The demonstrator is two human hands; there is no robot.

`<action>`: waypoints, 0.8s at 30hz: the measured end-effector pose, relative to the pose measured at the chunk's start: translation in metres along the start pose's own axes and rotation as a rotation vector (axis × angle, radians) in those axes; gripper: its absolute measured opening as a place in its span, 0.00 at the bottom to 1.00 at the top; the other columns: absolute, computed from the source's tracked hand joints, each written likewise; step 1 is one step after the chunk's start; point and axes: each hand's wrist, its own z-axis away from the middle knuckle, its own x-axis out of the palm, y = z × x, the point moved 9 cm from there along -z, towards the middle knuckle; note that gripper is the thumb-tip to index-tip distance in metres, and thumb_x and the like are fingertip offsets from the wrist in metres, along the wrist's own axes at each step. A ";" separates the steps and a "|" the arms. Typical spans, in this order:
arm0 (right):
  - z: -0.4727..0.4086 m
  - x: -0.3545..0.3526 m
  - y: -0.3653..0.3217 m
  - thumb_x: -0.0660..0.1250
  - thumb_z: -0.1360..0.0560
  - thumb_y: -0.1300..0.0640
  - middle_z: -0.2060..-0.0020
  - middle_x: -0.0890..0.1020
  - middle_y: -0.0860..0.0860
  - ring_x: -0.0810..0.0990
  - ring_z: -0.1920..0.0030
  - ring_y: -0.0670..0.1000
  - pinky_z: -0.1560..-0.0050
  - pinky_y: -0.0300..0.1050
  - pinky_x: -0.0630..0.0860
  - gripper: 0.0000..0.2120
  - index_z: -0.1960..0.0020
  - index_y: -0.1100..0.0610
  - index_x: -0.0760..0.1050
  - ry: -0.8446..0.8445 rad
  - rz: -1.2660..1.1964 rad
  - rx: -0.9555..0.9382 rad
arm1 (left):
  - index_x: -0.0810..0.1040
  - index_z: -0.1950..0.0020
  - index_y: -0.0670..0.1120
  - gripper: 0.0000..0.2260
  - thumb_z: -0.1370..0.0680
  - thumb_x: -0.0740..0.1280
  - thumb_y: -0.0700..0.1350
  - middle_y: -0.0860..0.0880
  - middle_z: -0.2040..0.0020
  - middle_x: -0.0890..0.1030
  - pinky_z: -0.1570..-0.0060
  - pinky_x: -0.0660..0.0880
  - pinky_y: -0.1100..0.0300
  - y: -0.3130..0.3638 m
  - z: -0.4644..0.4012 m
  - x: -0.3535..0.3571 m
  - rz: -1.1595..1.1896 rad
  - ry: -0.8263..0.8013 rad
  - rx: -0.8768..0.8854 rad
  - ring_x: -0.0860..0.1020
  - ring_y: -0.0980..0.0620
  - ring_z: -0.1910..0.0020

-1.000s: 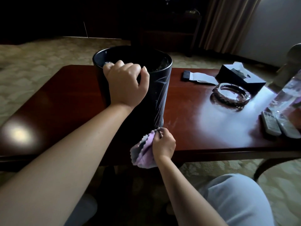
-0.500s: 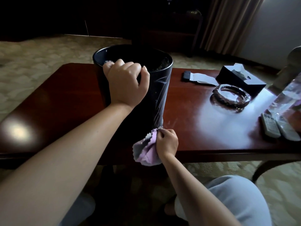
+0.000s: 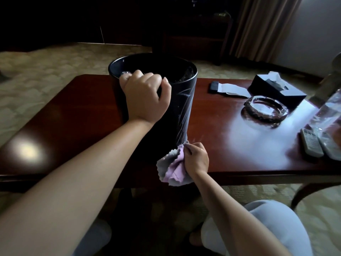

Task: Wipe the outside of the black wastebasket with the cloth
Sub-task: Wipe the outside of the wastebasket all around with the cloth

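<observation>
The left hand (image 3: pixel 145 97) is gripping the near rim of the black wastebasket (image 3: pixel 182 100), fingers curled over the edge, while the right hand (image 3: pixel 196 158) is pinching a bunched grey-and-pink cloth (image 3: pixel 172 167) against the basket's lower right wall. The wastebasket is standing upright on the dark red table (image 3: pixel 73 117), near its front edge. To the right are lying a glass ashtray (image 3: pixel 265 108), a black tissue box (image 3: pixel 276 89) farther back, and two remote controls (image 3: pixel 311 143) at the far right.
</observation>
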 end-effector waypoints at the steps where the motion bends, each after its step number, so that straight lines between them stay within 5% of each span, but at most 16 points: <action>1: 0.003 0.000 -0.003 0.67 0.25 0.53 0.56 0.77 0.45 0.77 0.55 0.46 0.57 0.35 0.67 0.08 0.50 0.52 0.83 -0.020 0.004 -0.058 | 0.58 0.72 0.48 0.17 0.25 0.60 0.46 0.55 0.74 0.61 0.59 0.59 0.54 0.000 0.000 0.000 0.001 0.005 -0.002 0.63 0.51 0.70; 5: 0.003 0.000 -0.009 0.67 0.25 0.54 0.57 0.77 0.46 0.76 0.58 0.45 0.58 0.37 0.70 0.07 0.50 0.52 0.83 -0.077 0.060 -0.189 | 0.57 0.72 0.48 0.17 0.25 0.60 0.45 0.55 0.74 0.60 0.59 0.59 0.54 0.000 0.001 0.000 0.002 0.016 -0.008 0.62 0.52 0.70; 11: -0.005 0.000 -0.004 0.65 0.24 0.54 0.59 0.73 0.45 0.75 0.57 0.46 0.58 0.32 0.65 0.09 0.48 0.55 0.82 -0.080 0.010 -0.101 | 0.58 0.72 0.48 0.17 0.25 0.60 0.45 0.55 0.74 0.61 0.59 0.58 0.54 0.001 0.000 0.001 -0.003 0.005 0.003 0.64 0.50 0.71; 16: 0.007 0.001 -0.011 0.67 0.25 0.57 0.58 0.75 0.46 0.75 0.59 0.44 0.56 0.31 0.67 0.08 0.48 0.55 0.83 -0.164 0.054 -0.292 | 0.57 0.72 0.48 0.17 0.25 0.60 0.46 0.55 0.74 0.61 0.59 0.58 0.54 0.000 0.001 0.000 0.001 0.012 -0.008 0.62 0.52 0.70; 24: -0.004 -0.003 -0.004 0.66 0.24 0.58 0.57 0.76 0.49 0.78 0.54 0.48 0.53 0.29 0.67 0.09 0.47 0.59 0.81 -0.075 -0.048 -0.118 | 0.58 0.72 0.48 0.17 0.25 0.60 0.46 0.55 0.74 0.61 0.60 0.58 0.54 0.001 0.000 -0.001 -0.011 0.017 0.002 0.63 0.51 0.70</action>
